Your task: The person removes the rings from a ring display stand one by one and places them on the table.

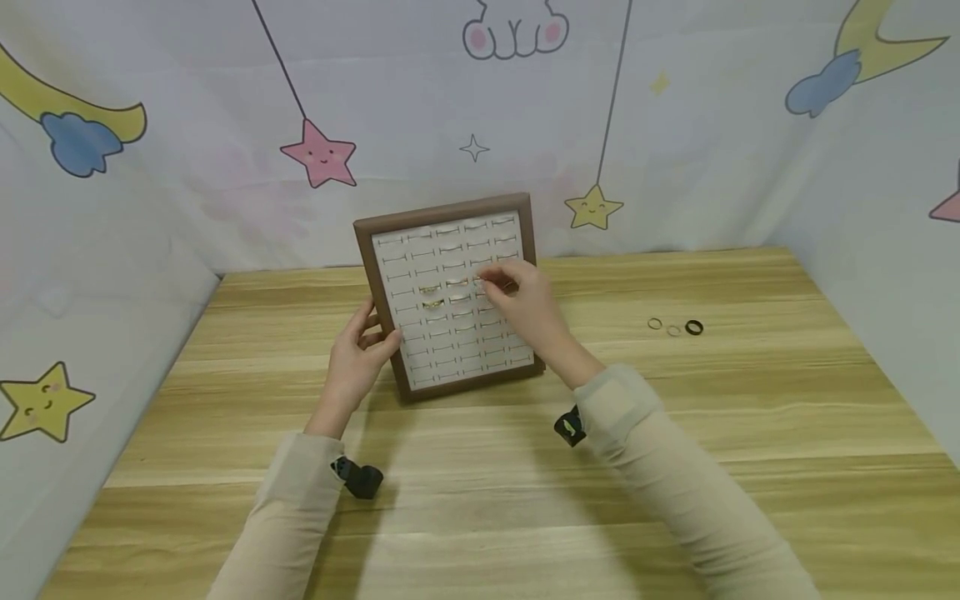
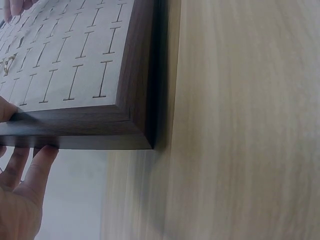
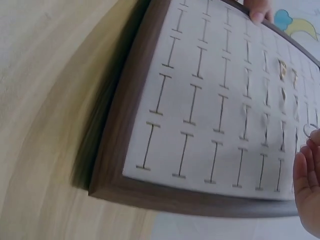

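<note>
A ring display board with a brown wooden frame (image 1: 442,216) and white slotted padding stands tilted on the table. My left hand (image 1: 356,358) grips its left edge, thumb on the front and fingers behind. At the right side of the padding, my right hand (image 1: 528,308) pinches a thin ring (image 3: 306,131) against the slots. Fingertips partly cover this ring; how deep it sits I cannot tell. Gold-coloured rings (image 1: 432,304) show in slots near the middle left. Many other slots show only their I-shaped cuts.
On the table (image 1: 480,517) to the right lie a black ring (image 1: 687,330) and two thin rings, one gold-toned (image 1: 649,324) and one paler (image 1: 669,332). A white curtain (image 1: 420,108) with printed stars hangs behind the board.
</note>
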The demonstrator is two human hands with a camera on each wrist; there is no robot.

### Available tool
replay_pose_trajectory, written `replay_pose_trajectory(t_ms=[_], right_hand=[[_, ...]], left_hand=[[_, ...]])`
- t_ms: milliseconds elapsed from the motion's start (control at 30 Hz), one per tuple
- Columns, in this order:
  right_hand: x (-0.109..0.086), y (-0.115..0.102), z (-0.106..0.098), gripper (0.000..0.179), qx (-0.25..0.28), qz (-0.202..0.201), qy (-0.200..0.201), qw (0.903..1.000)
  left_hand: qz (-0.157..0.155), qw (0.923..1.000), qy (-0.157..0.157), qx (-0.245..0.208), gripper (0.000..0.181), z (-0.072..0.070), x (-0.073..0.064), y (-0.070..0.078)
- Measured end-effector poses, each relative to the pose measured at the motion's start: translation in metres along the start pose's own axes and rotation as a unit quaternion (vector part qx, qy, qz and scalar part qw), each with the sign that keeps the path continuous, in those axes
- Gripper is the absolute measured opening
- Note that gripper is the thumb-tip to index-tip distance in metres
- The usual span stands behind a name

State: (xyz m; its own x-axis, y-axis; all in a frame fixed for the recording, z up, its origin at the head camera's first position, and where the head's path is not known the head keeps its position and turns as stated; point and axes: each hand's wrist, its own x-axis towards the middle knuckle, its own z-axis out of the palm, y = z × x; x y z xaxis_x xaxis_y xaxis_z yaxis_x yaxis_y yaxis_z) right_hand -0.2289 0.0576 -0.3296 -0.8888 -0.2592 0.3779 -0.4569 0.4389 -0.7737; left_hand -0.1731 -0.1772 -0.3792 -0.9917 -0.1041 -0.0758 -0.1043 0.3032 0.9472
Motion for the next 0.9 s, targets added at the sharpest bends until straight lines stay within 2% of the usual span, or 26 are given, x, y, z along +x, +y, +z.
replay_pose_trajectory(t_ms=[100,300,433,667,900], right_hand=[[0.002,0.002,-0.012,0.018,0.023,0.05,0.004,0.9985],[0.006,0.018,-0.044,0.023,0.071,0.112,0.033,0.9907],[0.007,0.034,-0.067,0.027,0.06,0.136,0.062,0.9869],[-0.002,0.06,-0.111,0.029,0.004,0.169,0.117,0.9786],[-0.019,0.091,-0.15,0.032,-0.029,0.233,0.118,0.9648]], left_hand=[[-0.001,1.0,0.001,0.001,0.074,0.0,0.0,0.0],[-0.005,1.0,0.003,-0.002,0.074,-0.001,0.0,0.0],[-0.005,1.0,0.003,-0.003,0.074,-0.001,-0.001,0.0],[-0.007,1.0,0.004,-0.001,0.074,0.0,0.0,0.0],[-0.007,1.0,0.003,-0.004,0.074,0.001,-0.001,0.002]])
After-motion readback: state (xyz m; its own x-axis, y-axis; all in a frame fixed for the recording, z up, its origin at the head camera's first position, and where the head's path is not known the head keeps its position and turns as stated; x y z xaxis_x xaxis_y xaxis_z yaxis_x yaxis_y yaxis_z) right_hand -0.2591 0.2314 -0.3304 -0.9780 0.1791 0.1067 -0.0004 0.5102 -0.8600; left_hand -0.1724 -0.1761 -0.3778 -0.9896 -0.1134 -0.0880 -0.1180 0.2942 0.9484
